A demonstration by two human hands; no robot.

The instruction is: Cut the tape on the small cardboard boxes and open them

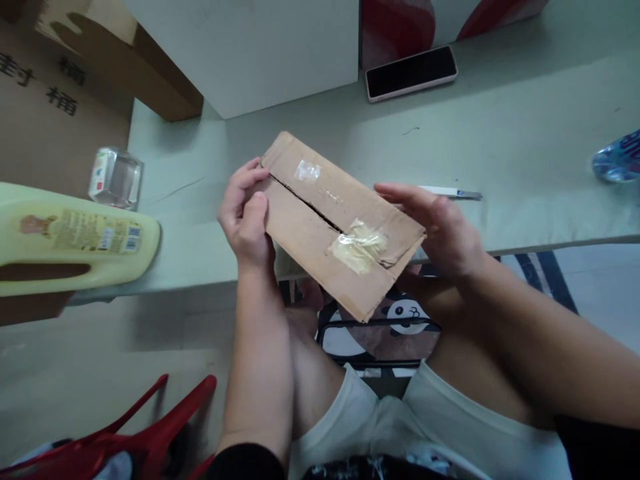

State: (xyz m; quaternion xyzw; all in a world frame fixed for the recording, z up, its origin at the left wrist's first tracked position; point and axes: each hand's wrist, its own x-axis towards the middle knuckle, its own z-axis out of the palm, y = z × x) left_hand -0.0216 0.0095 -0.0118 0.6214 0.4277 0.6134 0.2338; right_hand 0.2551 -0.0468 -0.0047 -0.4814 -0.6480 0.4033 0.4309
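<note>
A flat brown cardboard box [320, 233] is held above the table's front edge, tilted down to the right. Its two top flaps meet at a dark seam, with a clear tape scrap near the top and a crumpled tape patch [359, 245] lower down. My left hand [245, 213] grips the box's left end, thumb on the top face and fingers curled round the edge. My right hand [440, 227] holds the right end, fingers stretched along the far edge and palm against the side.
A pale green table [525, 133] carries a phone [411, 72], a utility knife [450, 193], a small clear jar [116, 177], a yellow jug [70, 240] lying on its side and a water bottle [617, 159]. Cardboard boxes [60, 87] stand at the left. A red chair [150, 433] is below left.
</note>
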